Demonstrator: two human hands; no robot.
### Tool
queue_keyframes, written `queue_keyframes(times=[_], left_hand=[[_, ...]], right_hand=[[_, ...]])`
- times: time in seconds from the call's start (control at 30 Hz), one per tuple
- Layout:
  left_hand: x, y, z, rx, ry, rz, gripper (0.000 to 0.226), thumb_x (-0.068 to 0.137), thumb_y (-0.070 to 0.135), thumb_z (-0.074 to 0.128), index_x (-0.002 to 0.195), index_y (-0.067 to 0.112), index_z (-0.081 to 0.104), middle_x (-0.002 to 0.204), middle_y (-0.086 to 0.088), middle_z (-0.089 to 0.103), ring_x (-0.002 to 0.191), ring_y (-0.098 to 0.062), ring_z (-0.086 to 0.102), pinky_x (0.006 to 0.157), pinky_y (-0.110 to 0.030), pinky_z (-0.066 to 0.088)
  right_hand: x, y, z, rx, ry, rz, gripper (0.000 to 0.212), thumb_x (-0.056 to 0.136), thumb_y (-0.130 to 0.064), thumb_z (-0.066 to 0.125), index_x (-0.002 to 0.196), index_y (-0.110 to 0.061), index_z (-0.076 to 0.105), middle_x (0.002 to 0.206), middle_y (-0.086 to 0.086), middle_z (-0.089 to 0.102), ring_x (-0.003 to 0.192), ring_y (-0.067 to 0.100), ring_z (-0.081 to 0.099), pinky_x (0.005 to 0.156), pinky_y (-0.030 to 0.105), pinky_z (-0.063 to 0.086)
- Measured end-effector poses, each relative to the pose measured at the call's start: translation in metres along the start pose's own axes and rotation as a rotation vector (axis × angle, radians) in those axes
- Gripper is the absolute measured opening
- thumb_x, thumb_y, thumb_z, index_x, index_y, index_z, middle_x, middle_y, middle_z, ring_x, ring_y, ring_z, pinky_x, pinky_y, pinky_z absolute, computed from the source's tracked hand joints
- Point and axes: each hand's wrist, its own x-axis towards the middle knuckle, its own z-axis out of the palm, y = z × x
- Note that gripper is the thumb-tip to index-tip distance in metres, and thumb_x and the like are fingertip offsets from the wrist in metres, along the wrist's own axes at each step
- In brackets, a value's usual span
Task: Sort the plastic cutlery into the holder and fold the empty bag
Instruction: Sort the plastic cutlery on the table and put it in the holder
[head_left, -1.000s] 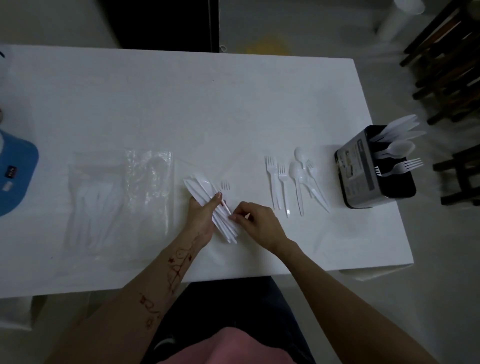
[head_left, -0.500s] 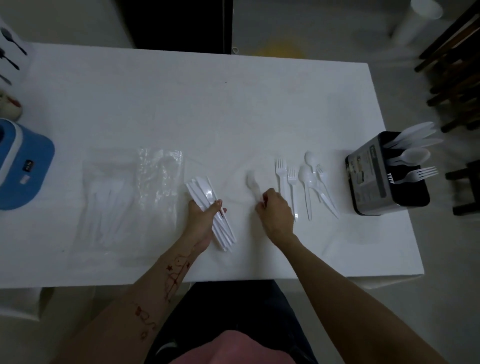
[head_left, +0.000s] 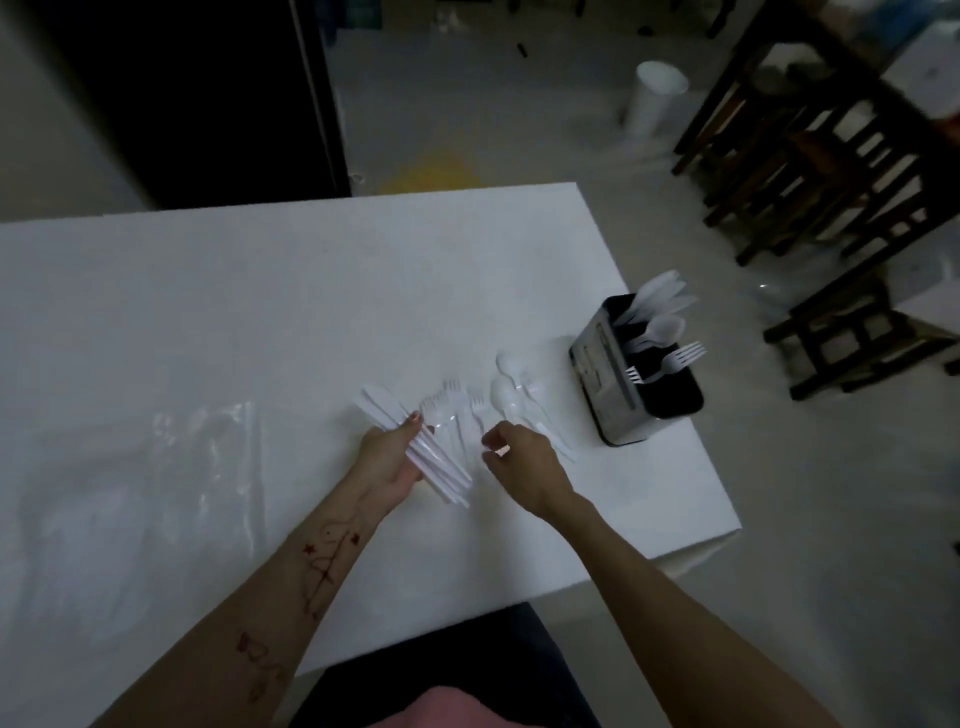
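The white table filled most of the view, and everything below is placed against the holder, the black box that stood near the table's right edge. Far to the holder's left lay the clear plastic bag, flat and unfolded; pale shapes inside suggested it was not yet empty, though the dim light made that hard to confirm. The holder itself already carried several pieces, spoons and forks standing handle-down and leaning out to its right. Just to the holder's left, loose spoons and forks lay in a rough row on the table.

Further left of that row, the left hand gripped a bundle of knives, fingers and thumb wrapped round the handles, blades fanned away from the body. Between that bundle and the holder, the right hand hovered with fingers loosely curled toward the thumb; whether it pinched anything could not be told.

Judged from this, the sorting was under way: some cutlery was housed, the loose pieces and the bundle remained, and the bag still awaited folding.
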Motion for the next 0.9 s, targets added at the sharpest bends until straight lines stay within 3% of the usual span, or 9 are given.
queue_keyframes(times=[0.13,0.2,0.3,0.4,0.5,0.63,0.7,0.9], left_hand=[[0.008,0.030,0.072,-0.137,-0.069,0.068,0.007,0.095,0.009,0.055,0.098,0.003,0.058,0.091,-0.010,0.060,0.082,-0.015,0.059,0.073,-0.035,0.049],[0.010,0.047,0.116,-0.211,-0.101,0.123,0.013,0.094,0.006,0.055,0.107,0.001,0.055,0.090,-0.009,0.059,0.082,-0.015,0.060,0.080,-0.036,0.049],[0.017,0.068,0.180,-0.301,-0.123,0.203,0.004,0.094,0.003,0.055,0.091,0.004,0.057,0.083,-0.008,0.058,0.076,-0.015,0.058,0.072,-0.029,0.051],[0.029,0.074,0.233,-0.359,-0.110,0.259,0.011,0.093,0.004,0.056,0.104,0.002,0.055,0.082,-0.007,0.059,0.075,-0.015,0.059,0.074,-0.030,0.051],[0.048,0.067,0.269,-0.328,-0.067,0.357,0.025,0.094,0.004,0.054,0.118,0.002,0.048,0.086,-0.006,0.057,0.080,-0.016,0.058,0.083,-0.032,0.050],[0.065,0.044,0.290,-0.238,0.017,0.463,0.029,0.096,0.005,0.051,0.122,0.008,0.039,0.092,0.000,0.057,0.083,-0.012,0.059,0.083,-0.029,0.047],[0.066,0.033,0.297,-0.179,0.040,0.510,0.027,0.097,0.008,0.050,0.120,0.012,0.036,0.091,0.003,0.057,0.083,-0.010,0.060,0.082,-0.027,0.048],[0.053,0.011,0.310,0.329,-0.038,0.698,0.037,0.097,0.028,0.051,0.127,0.019,0.032,0.110,0.002,0.060,0.098,-0.009,0.061,0.084,-0.020,0.049]], right_hand=[[0.012,0.009,-0.069,0.188,0.228,-0.004,0.018,0.093,-0.008,0.057,0.103,-0.014,0.070,0.101,-0.003,0.071,0.084,0.012,0.067,0.079,0.026,0.053],[0.022,0.013,-0.107,0.288,0.350,-0.023,0.021,0.090,-0.002,0.055,0.099,-0.014,0.070,0.095,-0.006,0.071,0.081,0.004,0.067,0.077,0.020,0.052],[0.038,0.024,-0.161,0.383,0.555,-0.027,0.022,0.089,-0.003,0.056,0.093,-0.019,0.071,0.090,-0.012,0.071,0.078,-0.005,0.064,0.073,0.007,0.044],[0.059,0.044,-0.201,0.450,0.684,-0.011,0.024,0.088,-0.007,0.053,0.090,-0.024,0.070,0.088,-0.014,0.072,0.081,0.005,0.067,0.077,0.023,0.052],[0.078,0.065,-0.223,0.531,0.724,-0.012,0.023,0.088,-0.006,0.052,0.090,-0.022,0.069,0.087,-0.010,0.072,0.082,0.011,0.069,0.078,0.028,0.055],[0.094,0.082,-0.231,0.527,0.684,-0.081,0.021,0.090,-0.005,0.055,0.092,-0.019,0.070,0.086,-0.012,0.071,0.078,0.003,0.065,0.071,0.013,0.047],[0.102,0.090,-0.229,0.510,0.645,-0.102,0.021,0.090,-0.005,0.055,0.094,-0.019,0.069,0.089,-0.013,0.071,0.083,0.003,0.064,0.073,0.012,0.046],[0.109,0.099,-0.226,0.451,0.632,-0.163,0.017,0.096,-0.016,0.055,0.105,-0.023,0.067,0.101,-0.016,0.065,0.104,0.011,0.058,0.085,0.024,0.046]])
